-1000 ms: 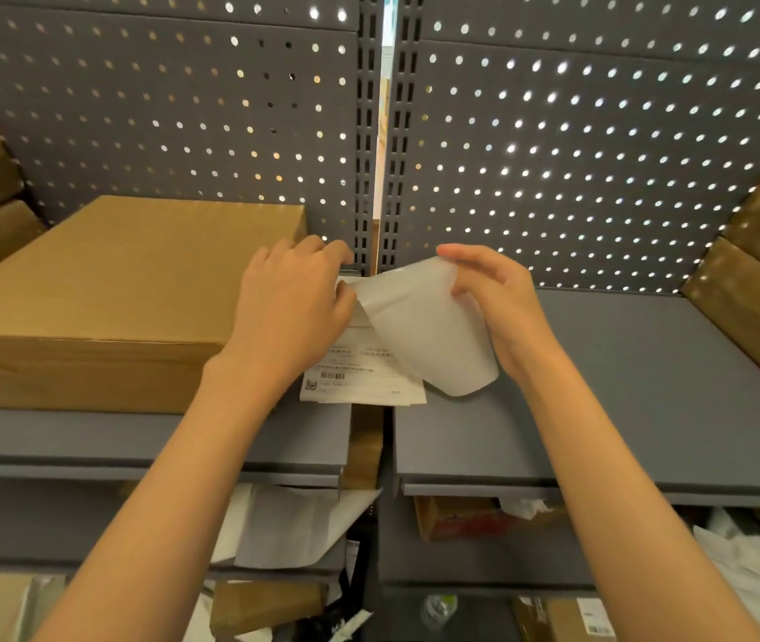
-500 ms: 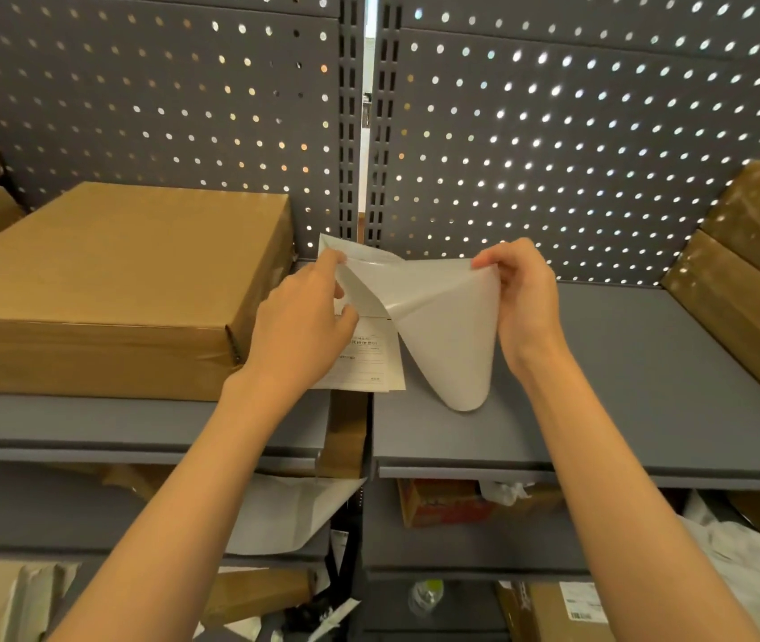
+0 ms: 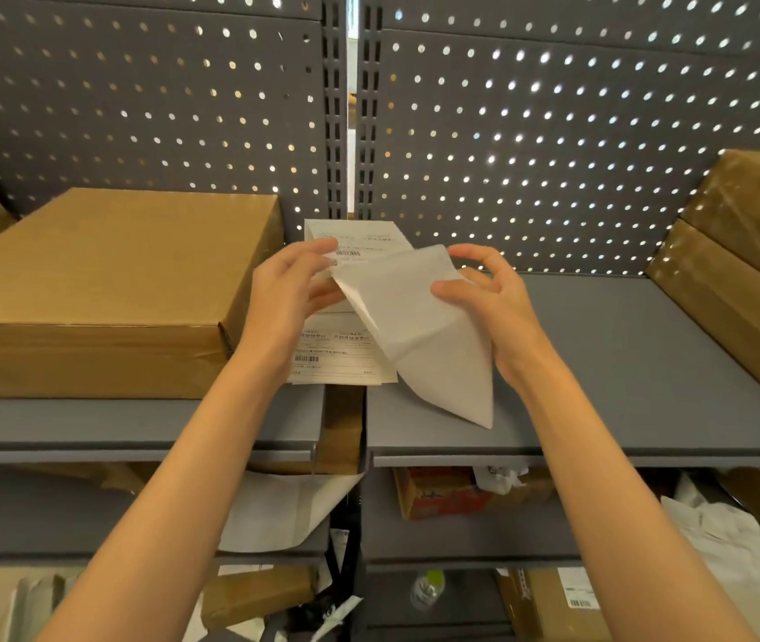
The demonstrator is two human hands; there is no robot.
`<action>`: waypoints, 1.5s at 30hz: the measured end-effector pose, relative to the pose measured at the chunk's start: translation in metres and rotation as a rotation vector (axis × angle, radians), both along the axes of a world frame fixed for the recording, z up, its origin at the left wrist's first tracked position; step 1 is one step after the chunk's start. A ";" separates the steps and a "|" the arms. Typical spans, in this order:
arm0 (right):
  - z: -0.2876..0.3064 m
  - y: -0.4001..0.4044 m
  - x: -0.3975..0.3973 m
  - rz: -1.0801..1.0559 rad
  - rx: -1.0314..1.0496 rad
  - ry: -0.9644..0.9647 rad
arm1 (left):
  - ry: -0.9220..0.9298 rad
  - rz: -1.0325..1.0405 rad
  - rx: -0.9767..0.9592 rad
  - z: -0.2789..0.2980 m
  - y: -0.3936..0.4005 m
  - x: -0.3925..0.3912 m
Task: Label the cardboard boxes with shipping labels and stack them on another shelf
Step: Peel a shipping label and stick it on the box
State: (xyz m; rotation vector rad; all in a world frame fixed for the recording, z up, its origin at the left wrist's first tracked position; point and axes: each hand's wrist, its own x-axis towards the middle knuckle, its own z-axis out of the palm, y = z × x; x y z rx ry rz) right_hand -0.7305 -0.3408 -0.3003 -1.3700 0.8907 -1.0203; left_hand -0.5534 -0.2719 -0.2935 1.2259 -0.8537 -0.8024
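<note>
White backing sheet (image 3: 420, 335) pinched by right hand (image 3: 489, 298), left hand (image 3: 285, 294) pinching label (image 3: 355, 245) beside cardboard box (image 3: 104, 280) edge.

Both bare forearms reached forward and up, wrists close together. Left hand (image 3: 288, 294) had fingers extended, thumb pinched against them. Right hand (image 3: 489, 296) had fingers loosely curled, thumb pressed forward in a pinch.

Matt brown cardboard box (image 3: 100, 280), smooth paper backing sheet (image 3: 420, 335), matt metal shelf (image 3: 647, 363).
</note>
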 end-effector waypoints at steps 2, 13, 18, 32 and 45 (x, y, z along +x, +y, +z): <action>0.002 0.001 0.000 0.024 0.034 0.004 | -0.050 -0.002 -0.042 0.002 0.002 0.001; 0.013 -0.001 0.008 0.014 -0.200 0.179 | -0.133 0.022 -0.137 0.015 0.011 0.010; 0.013 -0.008 0.017 -0.051 -0.353 0.288 | -0.165 -0.023 -0.162 0.018 0.013 0.013; 0.011 -0.007 0.033 -0.137 -0.454 0.286 | -0.271 -0.038 -0.180 0.016 0.020 0.023; 0.035 0.022 0.035 0.129 0.094 -0.041 | -0.318 -0.072 -0.216 0.007 0.012 0.018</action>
